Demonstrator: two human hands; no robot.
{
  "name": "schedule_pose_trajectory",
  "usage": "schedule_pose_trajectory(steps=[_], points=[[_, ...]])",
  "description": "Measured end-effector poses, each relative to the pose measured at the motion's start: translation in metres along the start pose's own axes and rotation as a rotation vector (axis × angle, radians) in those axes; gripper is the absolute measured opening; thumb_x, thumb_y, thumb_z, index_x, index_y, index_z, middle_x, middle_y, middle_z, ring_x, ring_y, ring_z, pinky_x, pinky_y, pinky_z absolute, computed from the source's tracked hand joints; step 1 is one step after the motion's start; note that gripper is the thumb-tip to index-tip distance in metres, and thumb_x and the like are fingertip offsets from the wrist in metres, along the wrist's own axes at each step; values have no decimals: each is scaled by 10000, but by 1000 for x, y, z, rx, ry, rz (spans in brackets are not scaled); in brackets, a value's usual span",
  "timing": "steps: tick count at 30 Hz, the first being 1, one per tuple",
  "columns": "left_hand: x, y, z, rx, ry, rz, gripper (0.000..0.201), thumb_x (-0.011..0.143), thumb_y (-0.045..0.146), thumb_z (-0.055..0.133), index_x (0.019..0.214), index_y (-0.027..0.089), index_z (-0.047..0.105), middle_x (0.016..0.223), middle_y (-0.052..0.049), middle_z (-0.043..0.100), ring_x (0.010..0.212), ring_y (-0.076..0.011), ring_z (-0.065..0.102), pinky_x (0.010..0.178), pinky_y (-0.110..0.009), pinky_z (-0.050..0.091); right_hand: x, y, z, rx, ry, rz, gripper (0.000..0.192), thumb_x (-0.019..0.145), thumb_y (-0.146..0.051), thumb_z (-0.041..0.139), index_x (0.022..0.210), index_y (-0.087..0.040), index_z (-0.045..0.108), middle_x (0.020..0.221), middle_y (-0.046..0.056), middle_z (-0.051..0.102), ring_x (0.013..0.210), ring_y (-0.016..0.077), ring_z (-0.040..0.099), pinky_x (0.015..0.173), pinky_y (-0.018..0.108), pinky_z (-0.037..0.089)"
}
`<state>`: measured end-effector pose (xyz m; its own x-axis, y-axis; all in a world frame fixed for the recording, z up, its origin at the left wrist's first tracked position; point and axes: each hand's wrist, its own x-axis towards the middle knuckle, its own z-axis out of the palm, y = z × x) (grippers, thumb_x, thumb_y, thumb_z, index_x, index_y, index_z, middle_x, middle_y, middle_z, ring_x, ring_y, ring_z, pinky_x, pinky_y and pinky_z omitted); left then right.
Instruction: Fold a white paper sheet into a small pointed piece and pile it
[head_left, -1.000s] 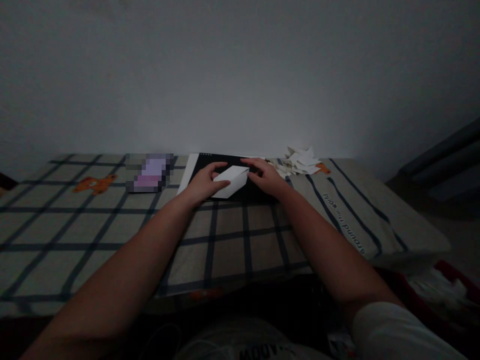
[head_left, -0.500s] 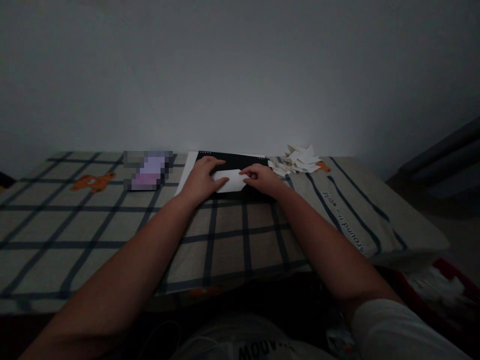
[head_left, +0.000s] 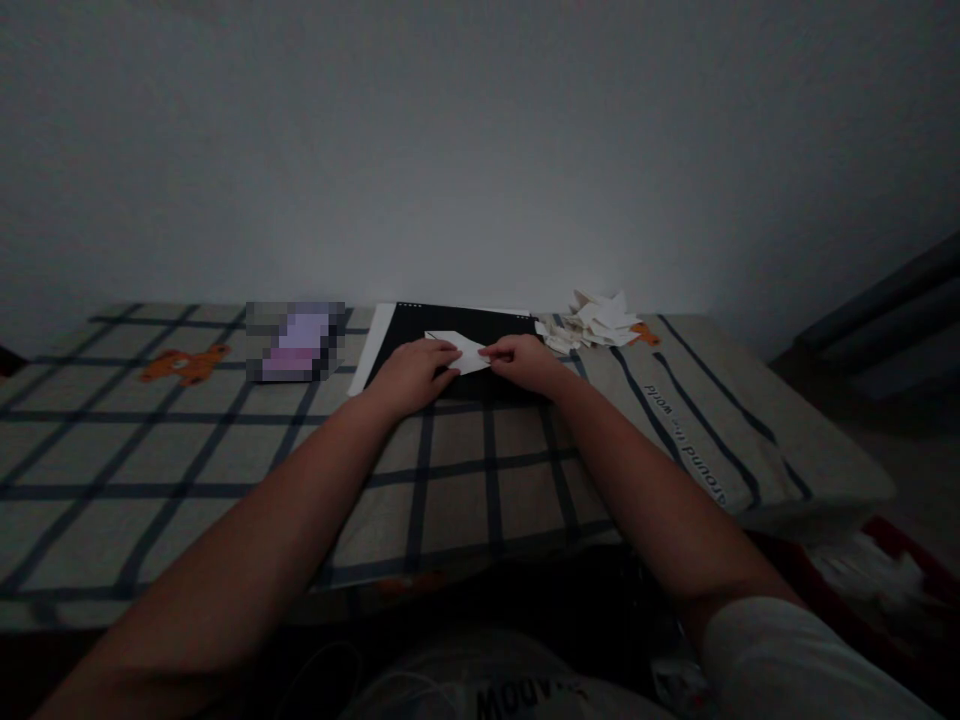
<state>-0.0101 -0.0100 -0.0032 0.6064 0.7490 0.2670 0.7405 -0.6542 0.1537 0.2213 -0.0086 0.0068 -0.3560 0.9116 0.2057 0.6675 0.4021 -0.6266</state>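
A small folded sheet of white paper [head_left: 471,356] lies over a black flat board or folder [head_left: 480,319]. My left hand [head_left: 417,374] rests at the paper's left side, its fingers closed on the edge, with part of the sheet showing beyond the fingertips. At the right corner my right hand [head_left: 523,360] pinches the paper between thumb and forefinger. Under the black board, white sheets [head_left: 368,352] stick out at the left and along the back.
Folded white paper pieces [head_left: 600,318] are heaped right of the board. A pixelated phone-like object [head_left: 295,342] is at the left. A checked tablecloth [head_left: 225,450] covers the table, which meets a grey wall [head_left: 480,150]. A red container [head_left: 900,555] with white scraps is low at right.
The white paper has turned, and its outline is now more pointed. My left hand has moved slightly down, with its fingers brought closer together. My right hand stays near the same spot.
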Motion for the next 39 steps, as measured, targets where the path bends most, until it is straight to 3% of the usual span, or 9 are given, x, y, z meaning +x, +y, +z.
schedule_pose_trajectory(steps=[3,13,17,24,31,36,39], points=[[0,-1,-1,-27,-11,-14,455,977,375,465,1310,152,680,1386,-138,643,1291,-308,570,1118,-461,419,0,2,-2,-43,-27,-66,318,815,-70,646,1074,-174,798,989,73,769,858,167,669,822,296,504],[0,-3,3,-152,18,-20,481,976,418,473,1349,172,652,1419,-126,607,1327,-283,543,1152,-438,404,-2,-1,0,65,-55,-262,109,848,-216,694,846,-228,802,957,44,752,932,173,665,888,311,490],[-1,-6,5,-178,-1,12,498,958,457,507,1347,186,658,1429,-126,606,1332,-292,545,1160,-447,400,-5,-5,0,129,-57,-130,123,842,-240,674,845,-207,794,884,34,764,832,165,670,799,287,485],[-1,-8,1,-187,-35,55,464,932,446,554,1311,213,688,1411,-110,624,1310,-299,563,1150,-457,410,-2,-1,-2,113,51,47,108,800,-268,676,791,-170,722,723,12,692,648,133,563,615,251,405],[-1,-6,-2,-209,-53,58,454,928,435,570,1314,223,681,1426,-91,616,1316,-285,561,1155,-432,400,2,3,-2,-96,66,153,89,812,-205,646,745,-171,694,699,27,655,656,151,548,626,272,379],[-3,-3,-5,-178,-53,82,548,951,441,551,1442,202,575,1454,-111,598,1338,-273,547,1154,-417,393,2,0,3,-201,52,185,87,798,-205,665,713,-192,671,726,42,662,657,163,542,614,283,365],[-3,-4,-5,-147,-77,101,496,973,434,515,1407,216,616,1463,-105,590,1348,-270,540,1155,-415,390,2,-1,6,-233,73,191,81,784,-194,676,704,-195,660,753,52,666,671,167,538,622,287,372]])
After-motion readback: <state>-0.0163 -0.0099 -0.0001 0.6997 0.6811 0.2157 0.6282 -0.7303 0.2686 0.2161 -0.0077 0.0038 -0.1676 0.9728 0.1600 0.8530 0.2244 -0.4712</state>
